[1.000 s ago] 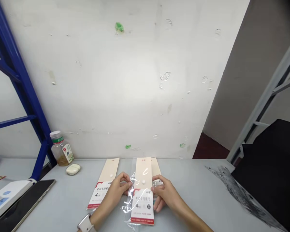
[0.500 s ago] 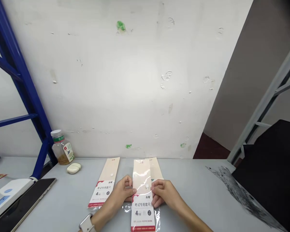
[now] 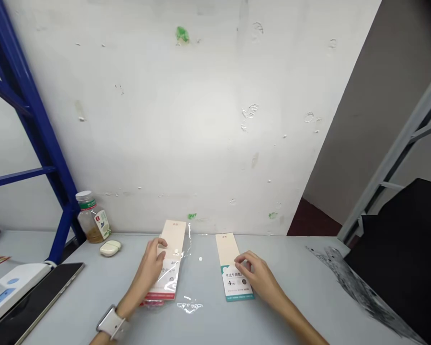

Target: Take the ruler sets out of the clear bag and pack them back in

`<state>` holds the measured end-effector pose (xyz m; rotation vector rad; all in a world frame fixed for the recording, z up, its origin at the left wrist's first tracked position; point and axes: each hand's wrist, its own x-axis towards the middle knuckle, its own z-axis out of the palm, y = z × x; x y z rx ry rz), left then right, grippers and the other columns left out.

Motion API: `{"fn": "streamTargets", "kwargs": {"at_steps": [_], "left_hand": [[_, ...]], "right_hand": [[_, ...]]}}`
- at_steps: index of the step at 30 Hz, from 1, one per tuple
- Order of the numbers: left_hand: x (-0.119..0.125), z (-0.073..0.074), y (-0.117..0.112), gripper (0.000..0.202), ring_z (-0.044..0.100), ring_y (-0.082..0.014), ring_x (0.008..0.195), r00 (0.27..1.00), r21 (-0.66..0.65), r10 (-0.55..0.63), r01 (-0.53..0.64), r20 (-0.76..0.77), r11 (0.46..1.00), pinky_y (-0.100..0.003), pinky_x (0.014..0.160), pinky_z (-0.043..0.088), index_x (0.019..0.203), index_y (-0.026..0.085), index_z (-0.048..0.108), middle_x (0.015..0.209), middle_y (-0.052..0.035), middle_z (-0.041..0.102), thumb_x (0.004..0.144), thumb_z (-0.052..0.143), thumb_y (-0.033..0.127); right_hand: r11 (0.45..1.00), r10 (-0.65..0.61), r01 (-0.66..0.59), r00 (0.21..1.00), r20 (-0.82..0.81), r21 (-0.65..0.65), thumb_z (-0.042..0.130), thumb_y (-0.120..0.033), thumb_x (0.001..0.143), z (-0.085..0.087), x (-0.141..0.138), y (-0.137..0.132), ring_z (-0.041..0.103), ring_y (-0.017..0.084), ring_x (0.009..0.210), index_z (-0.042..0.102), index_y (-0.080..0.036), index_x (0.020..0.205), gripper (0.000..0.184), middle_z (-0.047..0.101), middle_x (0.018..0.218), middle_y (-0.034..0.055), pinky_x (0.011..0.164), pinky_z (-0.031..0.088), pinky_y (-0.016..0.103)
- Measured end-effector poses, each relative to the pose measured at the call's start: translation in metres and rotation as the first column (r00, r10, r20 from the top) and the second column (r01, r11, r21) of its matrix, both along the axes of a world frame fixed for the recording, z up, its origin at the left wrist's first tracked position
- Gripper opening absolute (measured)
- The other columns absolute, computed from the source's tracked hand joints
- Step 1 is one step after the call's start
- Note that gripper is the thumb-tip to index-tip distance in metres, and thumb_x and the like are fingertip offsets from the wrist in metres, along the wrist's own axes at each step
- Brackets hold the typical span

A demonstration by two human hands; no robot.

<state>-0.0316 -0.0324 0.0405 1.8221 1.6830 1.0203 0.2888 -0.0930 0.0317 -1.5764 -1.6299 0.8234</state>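
Note:
A cream-and-white packet with a red band (image 3: 175, 235), printed as an exam ruler set, lies over another red-banded packet at the left; only the lower one's bottom edge shows. Over the upper packet's left side is my left hand (image 3: 149, 268), its curled fingers and thumb apart. Right of the middle lies a similar packet with a teal band (image 3: 228, 247). My right hand (image 3: 256, 273) has thumb and index finger pinched together at that packet's right edge. Clear plastic film (image 3: 189, 306) shows beside the red packets, near a small white dot (image 3: 200, 258).
At the left stand a clear jar with a white lid (image 3: 93, 218), a cream earbud case (image 3: 110, 248), a phone (image 3: 39, 302) and a white power strip (image 3: 12, 287). A blue metal frame (image 3: 39, 120) rises there. Black fabric (image 3: 405, 249) covers the right side.
The red-banded packet has moved from the middle to the left, onto the other red one. The teal-banded packet is now uncovered. My right hand has left the red packet for the teal one.

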Motion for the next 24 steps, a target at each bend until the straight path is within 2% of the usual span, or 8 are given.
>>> {"fn": "streamTargets", "kwargs": {"at_steps": [4,8,10,12,15,18,21,24], "left_hand": [[-0.016,-0.001,0.004,0.023,0.059,-0.0332,0.098,0.933,-0.033,0.139,-0.158,-0.331,0.987,-0.050,0.086,0.044,0.102,0.019,0.053,0.130,-0.0160,0.047,0.088,0.040,0.032],[-0.009,-0.008,-0.001,0.034,0.054,-0.0382,0.114,0.814,0.000,0.133,-0.161,-0.565,0.987,-0.052,0.089,0.043,0.116,0.019,0.056,0.142,-0.0178,0.044,0.091,0.043,0.039],[-0.002,-0.009,-0.005,0.031,0.052,-0.0372,0.120,0.778,0.103,0.142,-0.099,-0.612,0.990,-0.051,0.091,0.043,0.116,0.019,0.057,0.140,-0.0173,0.048,0.092,0.042,0.031],[0.006,-0.010,-0.009,0.028,0.049,-0.0346,0.125,0.772,0.215,0.106,0.041,-0.627,0.976,-0.050,0.096,0.042,0.114,0.019,0.059,0.137,-0.0154,0.053,0.092,0.042,0.025],[0.021,-0.012,-0.018,0.026,0.054,-0.0278,0.121,0.784,0.250,-0.105,0.318,-0.612,0.915,-0.043,0.099,0.044,0.114,0.023,0.060,0.130,-0.0096,0.061,0.094,0.044,0.025],[0.038,-0.016,-0.032,0.027,0.058,-0.0264,0.116,0.723,0.202,-0.265,0.490,-0.638,0.848,-0.042,0.098,0.045,0.119,0.025,0.058,0.131,-0.0072,0.061,0.095,0.045,0.028],[0.052,-0.017,-0.042,0.028,0.060,-0.0278,0.109,0.669,0.140,-0.311,0.529,-0.675,0.837,-0.043,0.093,0.046,0.119,0.023,0.058,0.129,-0.0081,0.062,0.094,0.048,0.026],[0.059,-0.018,-0.045,0.027,0.060,-0.0281,0.099,0.663,0.134,-0.287,0.508,-0.692,0.851,-0.043,0.087,0.047,0.118,0.021,0.059,0.120,-0.0084,0.065,0.094,0.046,0.022]], "right_hand": [[0.988,0.024,0.012,0.974,0.224,-0.157,0.060,-0.054,0.077,0.001,0.013,-0.001,0.054,0.027,0.110,0.060,-0.029,0.116,0.046,0.050,0.134,0.0051,0.090,0.044,0.037],[0.971,0.114,-0.036,0.937,0.329,-0.236,0.073,-0.052,0.064,0.004,0.010,-0.005,0.037,0.030,0.131,0.055,-0.029,0.122,0.065,0.037,0.148,0.0058,0.101,0.038,0.039],[0.973,0.118,-0.036,0.926,0.358,-0.229,0.073,-0.045,0.062,0.006,0.007,-0.007,0.039,0.030,0.129,0.055,-0.028,0.115,0.059,0.041,0.145,0.0059,0.098,0.039,0.037],[0.975,0.103,-0.024,0.928,0.357,-0.219,0.069,-0.038,0.064,0.006,0.005,-0.008,0.048,0.027,0.118,0.052,-0.026,0.107,0.047,0.049,0.134,0.0055,0.090,0.042,0.034],[0.976,0.074,-0.009,0.954,0.291,-0.218,0.062,-0.032,0.069,0.003,0.008,-0.006,0.058,0.021,0.094,0.047,-0.027,0.096,0.031,0.056,0.114,0.0011,0.075,0.044,0.028],[0.979,0.069,-0.032,0.980,0.186,-0.199,0.056,-0.029,0.075,-0.001,0.016,-0.001,0.057,0.017,0.079,0.044,-0.027,0.086,0.016,0.057,0.101,-0.0011,0.069,0.043,0.027],[0.983,0.065,-0.039,0.987,0.144,-0.177,0.052,-0.031,0.080,-0.002,0.023,0.002,0.054,0.018,0.077,0.045,-0.026,0.080,0.009,0.057,0.092,-0.0002,0.071,0.043,0.029],[0.978,0.058,-0.025,0.986,0.154,-0.206,0.057,-0.039,0.078,0.003,0.024,-0.001,0.055,0.019,0.080,0.052,-0.026,0.087,0.016,0.057,0.100,0.0008,0.072,0.043,0.030]]}}
